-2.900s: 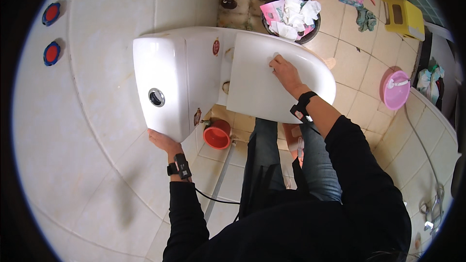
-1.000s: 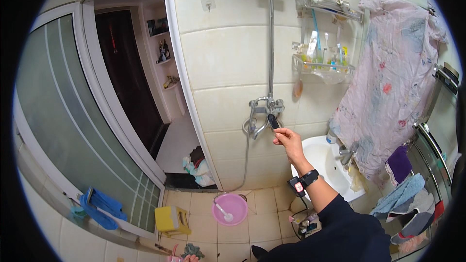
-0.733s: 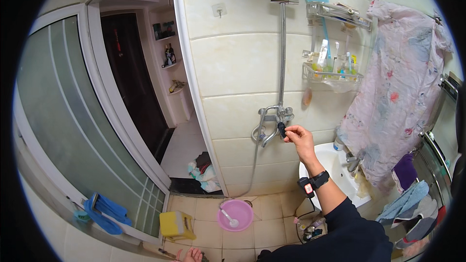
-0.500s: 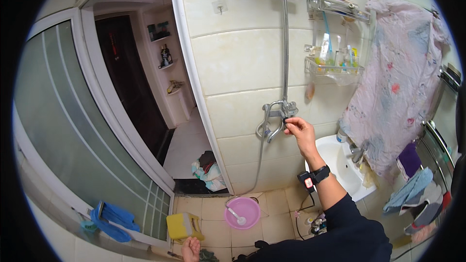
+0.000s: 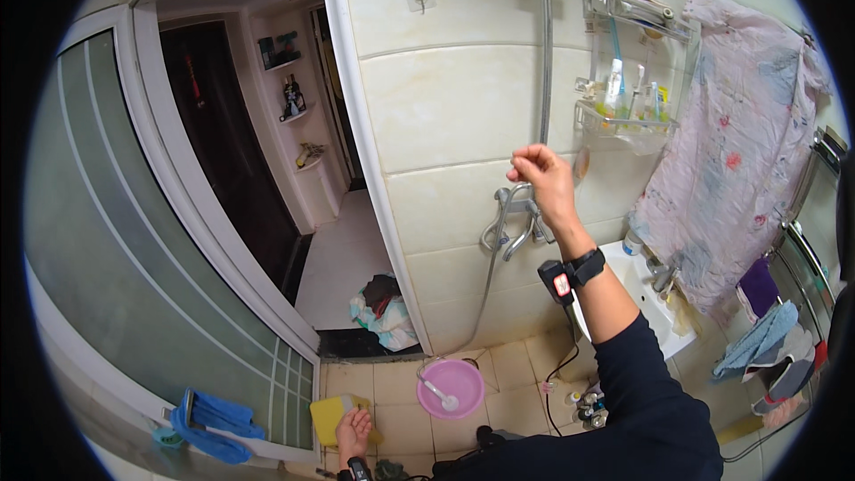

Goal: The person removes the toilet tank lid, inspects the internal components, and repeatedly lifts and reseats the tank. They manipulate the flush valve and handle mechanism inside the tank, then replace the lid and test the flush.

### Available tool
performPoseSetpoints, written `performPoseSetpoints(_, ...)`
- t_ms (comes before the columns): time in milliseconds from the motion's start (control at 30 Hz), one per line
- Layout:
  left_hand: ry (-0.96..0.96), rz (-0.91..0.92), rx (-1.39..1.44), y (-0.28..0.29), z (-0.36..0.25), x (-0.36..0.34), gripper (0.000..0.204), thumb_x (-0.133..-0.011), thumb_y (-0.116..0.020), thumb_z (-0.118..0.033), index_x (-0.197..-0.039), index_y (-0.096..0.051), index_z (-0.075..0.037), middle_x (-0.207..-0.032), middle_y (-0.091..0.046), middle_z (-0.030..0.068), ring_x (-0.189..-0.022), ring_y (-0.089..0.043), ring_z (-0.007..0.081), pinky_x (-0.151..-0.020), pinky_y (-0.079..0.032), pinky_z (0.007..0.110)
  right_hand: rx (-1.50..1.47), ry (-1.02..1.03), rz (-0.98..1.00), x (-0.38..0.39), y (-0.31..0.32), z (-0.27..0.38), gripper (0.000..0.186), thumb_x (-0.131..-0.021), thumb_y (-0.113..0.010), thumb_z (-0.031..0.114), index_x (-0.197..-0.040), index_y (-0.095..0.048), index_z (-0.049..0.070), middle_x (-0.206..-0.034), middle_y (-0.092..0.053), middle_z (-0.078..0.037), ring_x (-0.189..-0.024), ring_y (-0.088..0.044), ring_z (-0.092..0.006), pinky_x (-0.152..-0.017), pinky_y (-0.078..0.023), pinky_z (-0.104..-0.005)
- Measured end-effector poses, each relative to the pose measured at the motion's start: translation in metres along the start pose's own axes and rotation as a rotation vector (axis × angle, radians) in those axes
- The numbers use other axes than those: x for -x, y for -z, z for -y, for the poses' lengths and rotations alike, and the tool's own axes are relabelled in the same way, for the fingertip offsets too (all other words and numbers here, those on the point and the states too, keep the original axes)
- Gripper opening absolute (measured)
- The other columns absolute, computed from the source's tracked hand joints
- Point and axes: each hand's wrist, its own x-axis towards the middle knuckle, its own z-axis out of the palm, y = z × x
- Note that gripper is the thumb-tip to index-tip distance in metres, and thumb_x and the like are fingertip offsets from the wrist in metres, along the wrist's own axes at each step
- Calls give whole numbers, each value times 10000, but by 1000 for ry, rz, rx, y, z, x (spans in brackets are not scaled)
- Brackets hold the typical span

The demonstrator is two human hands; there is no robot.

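My right hand [image 5: 541, 180] is raised in front of the tiled wall, fingers curled together, just above the chrome shower mixer tap [image 5: 515, 224] and beside the vertical shower rail [image 5: 545, 53]. I cannot see anything held in it. A watch sits on that wrist. A grey shower hose [image 5: 485, 289] hangs from the tap down toward the floor. My left hand [image 5: 354, 432] hangs low near the bottom edge, fingers loosely apart, right in front of a yellow dustpan-like item [image 5: 331, 412] on the floor tiles.
A pink basin [image 5: 451, 387] with a white scoop lies on the floor. A white sink [image 5: 639, 289] stands right of my arm. Wire shelves [image 5: 623, 116] with bottles and a floral towel [image 5: 744, 151] hang on the wall. A glass sliding door [image 5: 134, 240] stands left; clothes [image 5: 383, 312] lie in the doorway.
Earlier I was over the sink; the view then swung to the shower wall. My right hand gripped the mixer tap, and has now lifted off it to a little above.
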Motion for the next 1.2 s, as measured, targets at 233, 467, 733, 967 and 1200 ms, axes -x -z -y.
performPoseSetpoints(233,-43,7,-21,-41,-37,-45,194,-1046,-507,-215,-1124,-605,-66,-936,-733,94,-797,-710,199,-686,-572,336,22,310,40,-132,-56,8,147,-955,-675,63,-1052,-708,-43,-882,-717,-64,-729,-697,-130,-695,-563,-255)
performPoseSetpoints(467,-174,-99,58,-62,-78,-90,239,-1038,-502,-212,-1191,-602,-59,-952,-727,98,-777,-702,202,-693,-571,327,-76,414,42,-269,-121,-6,176,-948,-692,50,-1095,-706,-45,-921,-720,-76,-786,-707,-140,-745,-580,-256)
performPoseSetpoints(733,-34,-150,142,-114,-79,-90,226,-1086,-468,-252,-984,-587,-90,-696,-509,-27,-507,-421,90,-422,-354,217,165,628,-177,-357,-157,-29,161,-881,-769,93,-1017,-746,10,-831,-718,-30,-676,-618,-81,-653,-513,-234)
performPoseSetpoints(967,-50,-134,84,-139,-89,-101,321,-1084,-459,-243,-774,-424,-168,-622,-352,-58,-477,-324,80,-399,-271,220,270,736,-259,-371,-160,-36,137,-867,-784,103,-973,-753,22,-811,-708,-16,-685,-583,-71,-661,-502,-234)
performPoseSetpoints(1200,-74,-55,80,-156,-87,-116,301,-1060,-487,-215,-767,-433,-171,-629,-366,-48,-508,-362,88,-435,-302,233,131,696,-228,-372,-159,-34,141,-829,-799,93,-941,-752,23,-847,-717,-71,-698,-629,-141,-683,-528,-281)
